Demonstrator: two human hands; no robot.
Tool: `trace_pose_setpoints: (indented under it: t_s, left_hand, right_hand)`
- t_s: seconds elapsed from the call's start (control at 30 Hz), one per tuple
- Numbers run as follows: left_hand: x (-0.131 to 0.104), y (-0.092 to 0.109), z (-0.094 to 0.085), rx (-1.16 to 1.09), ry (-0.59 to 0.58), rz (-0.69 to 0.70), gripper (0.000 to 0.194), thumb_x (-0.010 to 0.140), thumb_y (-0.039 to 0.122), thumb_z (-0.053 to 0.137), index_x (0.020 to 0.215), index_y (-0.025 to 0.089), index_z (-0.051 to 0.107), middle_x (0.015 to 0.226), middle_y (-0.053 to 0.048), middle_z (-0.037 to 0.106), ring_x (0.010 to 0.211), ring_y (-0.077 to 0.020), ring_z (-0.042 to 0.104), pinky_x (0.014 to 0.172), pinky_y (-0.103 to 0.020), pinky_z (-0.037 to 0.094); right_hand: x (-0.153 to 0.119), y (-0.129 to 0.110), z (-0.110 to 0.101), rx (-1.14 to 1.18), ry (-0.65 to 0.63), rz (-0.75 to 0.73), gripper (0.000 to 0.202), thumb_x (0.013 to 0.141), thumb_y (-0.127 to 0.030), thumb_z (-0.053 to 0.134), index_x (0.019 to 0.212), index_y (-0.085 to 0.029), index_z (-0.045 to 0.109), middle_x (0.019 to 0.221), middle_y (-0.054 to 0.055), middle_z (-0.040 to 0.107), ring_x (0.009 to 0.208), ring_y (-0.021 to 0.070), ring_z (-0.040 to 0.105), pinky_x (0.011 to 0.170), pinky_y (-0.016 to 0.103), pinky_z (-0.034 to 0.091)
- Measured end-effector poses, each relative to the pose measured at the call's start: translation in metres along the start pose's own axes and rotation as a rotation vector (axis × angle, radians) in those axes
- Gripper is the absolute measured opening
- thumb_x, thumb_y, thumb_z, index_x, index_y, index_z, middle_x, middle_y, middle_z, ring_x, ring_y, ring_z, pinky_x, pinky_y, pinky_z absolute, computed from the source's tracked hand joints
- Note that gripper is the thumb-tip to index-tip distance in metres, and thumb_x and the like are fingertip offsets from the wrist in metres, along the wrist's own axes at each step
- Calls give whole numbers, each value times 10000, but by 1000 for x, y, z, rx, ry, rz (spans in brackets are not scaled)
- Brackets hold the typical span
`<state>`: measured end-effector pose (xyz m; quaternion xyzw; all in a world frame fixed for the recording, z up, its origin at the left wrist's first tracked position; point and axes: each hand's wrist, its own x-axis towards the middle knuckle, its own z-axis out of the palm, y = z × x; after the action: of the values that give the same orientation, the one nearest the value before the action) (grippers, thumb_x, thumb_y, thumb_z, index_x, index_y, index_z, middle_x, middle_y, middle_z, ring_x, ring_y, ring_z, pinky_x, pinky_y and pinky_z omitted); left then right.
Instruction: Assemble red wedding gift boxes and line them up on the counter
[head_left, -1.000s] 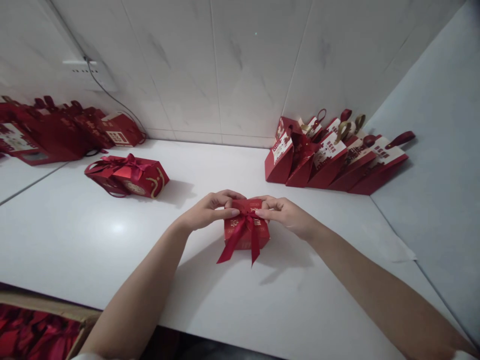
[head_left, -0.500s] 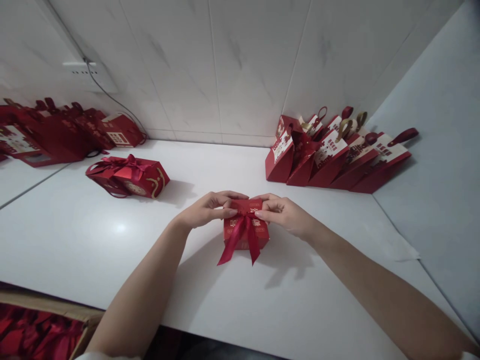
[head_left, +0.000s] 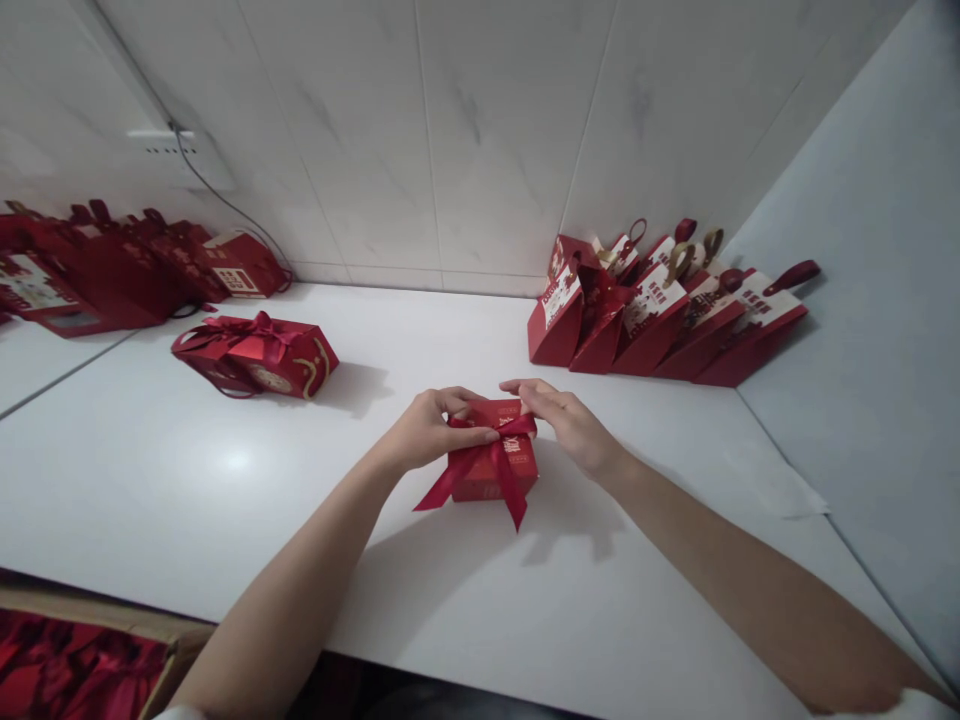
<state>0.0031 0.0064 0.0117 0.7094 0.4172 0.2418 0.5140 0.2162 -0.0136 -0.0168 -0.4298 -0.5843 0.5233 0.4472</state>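
A small red gift box (head_left: 487, 488) with gold print sits on the white table in front of me. A dark red ribbon bow (head_left: 517, 427) is tied on its top, with two tails hanging over the near side. My left hand (head_left: 435, 428) is closed on the bow's left part, thumb lying across the knot; its other fingers are partly hidden behind. At the box's far right corner, my right hand (head_left: 566, 425) has its fingers stretched out beside the bow's right loop. Whether a fingertip touches that loop, I cannot tell.
A longer red box with a bow (head_left: 259, 355) lies to the left. Red boxes with strap handles (head_left: 660, 310) stand in rows at the back right, and more red boxes (head_left: 112, 265) at the back left. A carton (head_left: 180, 640) of red ribboned items is at lower left.
My left thumb has moved right onto the knot. My right thumb has come off the bow and up, uncovering its right loop. The ribbon tails have spread further apart.
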Motion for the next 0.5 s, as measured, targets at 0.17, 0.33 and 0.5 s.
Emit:
trace_pose_setpoints:
  t_s: [0.17, 0.33, 0.5]
  left_hand:
    - [3, -4, -3, -68, -70, 64, 368, 790, 431, 729, 622, 139, 580, 1244, -85, 638, 968, -215, 643, 826, -333, 494]
    - [5, -9, -14, -248, -104, 77, 248, 899, 419, 609, 897, 171, 602, 1266, -95, 632, 1049, -213, 628, 901, -354, 483]
    - [0, -18, -42, 54, -246, 141, 825, 791, 432, 735, 1479, 312, 295, 1536, -127, 376, 1426, -314, 350, 1093, -487, 387]
  right_hand:
    - [6, 11, 1, 110, 65, -13, 491, 900, -586, 547, 597, -202, 598, 1246, 56, 635, 1228, 236, 521, 1055, 360, 349]
    - [6, 25, 3, 224, 125, -46, 387, 910, -560, 536, 777, -216, 655, 1265, 58, 628, 1222, 244, 533, 997, 376, 415]
    - [-9, 46, 13, 188, 267, -105, 487, 962, -618, 331, 1286, -299, 504, 1457, 61, 483, 1359, 215, 437, 1084, 408, 389]
